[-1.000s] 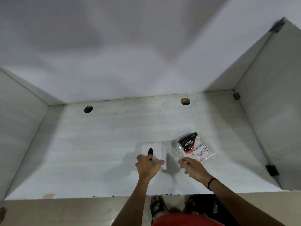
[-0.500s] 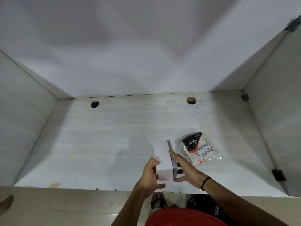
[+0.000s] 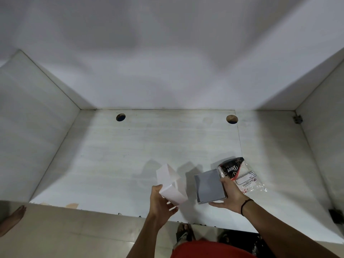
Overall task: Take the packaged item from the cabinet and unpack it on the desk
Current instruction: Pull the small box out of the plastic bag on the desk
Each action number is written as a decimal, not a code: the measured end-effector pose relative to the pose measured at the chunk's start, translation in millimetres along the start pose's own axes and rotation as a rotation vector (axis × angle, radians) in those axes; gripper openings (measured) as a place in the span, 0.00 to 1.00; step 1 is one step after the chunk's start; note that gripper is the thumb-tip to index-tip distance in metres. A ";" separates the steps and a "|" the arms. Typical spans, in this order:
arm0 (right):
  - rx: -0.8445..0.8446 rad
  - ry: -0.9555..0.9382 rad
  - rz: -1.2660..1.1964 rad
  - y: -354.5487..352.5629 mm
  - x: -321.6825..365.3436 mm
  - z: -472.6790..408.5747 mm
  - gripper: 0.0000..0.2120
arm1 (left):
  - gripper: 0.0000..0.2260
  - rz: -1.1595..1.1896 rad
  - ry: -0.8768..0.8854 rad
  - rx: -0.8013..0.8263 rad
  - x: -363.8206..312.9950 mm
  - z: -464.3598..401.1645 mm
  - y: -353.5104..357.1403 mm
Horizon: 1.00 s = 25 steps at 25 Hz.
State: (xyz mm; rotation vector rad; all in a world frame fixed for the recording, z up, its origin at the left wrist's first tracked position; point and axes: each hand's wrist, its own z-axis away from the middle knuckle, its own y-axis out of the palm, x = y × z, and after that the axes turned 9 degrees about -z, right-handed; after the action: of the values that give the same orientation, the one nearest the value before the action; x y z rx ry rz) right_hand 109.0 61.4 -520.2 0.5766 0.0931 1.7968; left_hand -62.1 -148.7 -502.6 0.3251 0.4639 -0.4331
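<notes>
My left hand (image 3: 161, 205) grips a white box part (image 3: 170, 185) from below, tilted above the near edge of the white desk (image 3: 130, 155). A short gap to the right, my right hand (image 3: 230, 196) holds a flat grey box part (image 3: 209, 185) by its right side, its face turned up. The two parts are apart. Both hang just over the desk surface.
A clear plastic tissue pack (image 3: 240, 174) with a black and red label lies on the desk behind my right hand. Two round cable holes (image 3: 120, 117) (image 3: 232, 119) sit at the desk's back. Side panels rise left and right. A bare foot (image 3: 13, 218) shows at far left.
The white box came up off the desk into both hands, then split: the grey part moved right in my right hand, the white part stayed in my left.
</notes>
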 end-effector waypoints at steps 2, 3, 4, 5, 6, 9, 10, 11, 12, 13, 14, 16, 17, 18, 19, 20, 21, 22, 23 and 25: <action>-0.027 0.038 0.008 4.6 -3.1 -7.7 0.16 | 0.25 0.077 -0.042 -0.006 -3.3 -4.5 -10.6; -0.033 0.046 0.002 8.5 -4.9 -11.0 0.15 | 0.26 0.114 -0.056 -0.011 -4.1 -8.5 -15.7; -0.043 0.044 0.005 12.1 -6.2 -13.2 0.14 | 0.26 0.142 -0.064 -0.023 -5.0 -11.3 -19.2; -0.051 0.040 0.004 15.6 -7.9 -14.8 0.13 | 0.26 0.175 -0.067 -0.039 -5.0 -13.8 -22.3; -0.065 0.031 0.015 19.8 -9.3 -15.3 0.11 | 0.26 0.215 -0.073 -0.057 -4.8 -17.6 -25.8; -0.121 -0.012 0.043 31.1 -15.0 -16.0 0.10 | 0.26 0.324 -0.092 -0.110 -2.6 -25.3 -33.4; -0.139 -0.020 0.055 33.9 -16.7 -17.1 0.12 | 0.27 0.322 -0.096 -0.121 -1.6 -27.2 -35.3; -0.142 -0.020 0.066 36.4 -18.6 -19.1 0.13 | 0.27 0.293 -0.101 -0.134 -0.8 -29.1 -37.8; -0.148 -0.020 0.105 38.3 -20.1 -19.6 0.13 | 0.27 0.246 -0.098 -0.151 0.0 -30.3 -41.3; -0.147 -0.025 0.143 39.7 -21.5 -21.2 0.13 | 0.26 0.199 -0.092 -0.173 -0.3 -31.2 -45.0; -0.154 -0.036 0.178 40.0 -22.1 -22.1 0.13 | 0.26 0.150 -0.093 -0.189 -0.1 -32.7 -48.9; -0.179 -0.069 0.220 43.9 -19.4 -15.4 0.13 | 0.23 0.023 -0.089 -0.222 -0.4 -33.0 -53.2; -0.201 -0.091 0.226 46.1 -17.3 -11.5 0.10 | 0.21 -0.059 -0.070 -0.263 0.2 -33.2 -55.3; -0.223 -0.112 0.215 46.5 -15.5 -7.8 0.08 | 0.19 -0.158 -0.037 -0.341 0.3 -33.0 -55.6; -0.247 -0.135 0.192 44.1 -14.8 -4.8 0.08 | 0.17 -0.263 0.014 -0.459 -0.3 -32.5 -53.8; -0.273 -0.157 0.160 37.3 -16.4 -3.9 0.09 | 0.15 -0.374 0.077 -0.585 -2.4 -33.3 -49.4; -0.302 -0.178 0.129 31.2 -19.1 -2.4 0.10 | 0.15 -0.470 0.159 -0.695 -5.8 -33.2 -44.5; -0.348 -0.198 0.091 21.4 -23.8 -0.1 0.11 | 0.14 -0.537 0.251 -0.744 -10.5 -31.3 -34.2; -0.405 -0.208 0.070 11.4 -27.5 2.8 0.11 | 0.13 -0.579 0.351 -0.740 -16.0 -27.6 -20.9; -0.553 -0.239 0.062 -9.8 -31.6 9.7 0.12 | 0.09 -0.628 0.504 -0.612 -22.8 -19.5 13.2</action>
State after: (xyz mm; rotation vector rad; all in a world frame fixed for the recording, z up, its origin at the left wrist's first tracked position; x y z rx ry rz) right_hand 127.9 33.1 -525.6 0.3889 -0.5737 1.6994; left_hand -81.3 -122.3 -505.2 -0.3335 1.1693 -0.7923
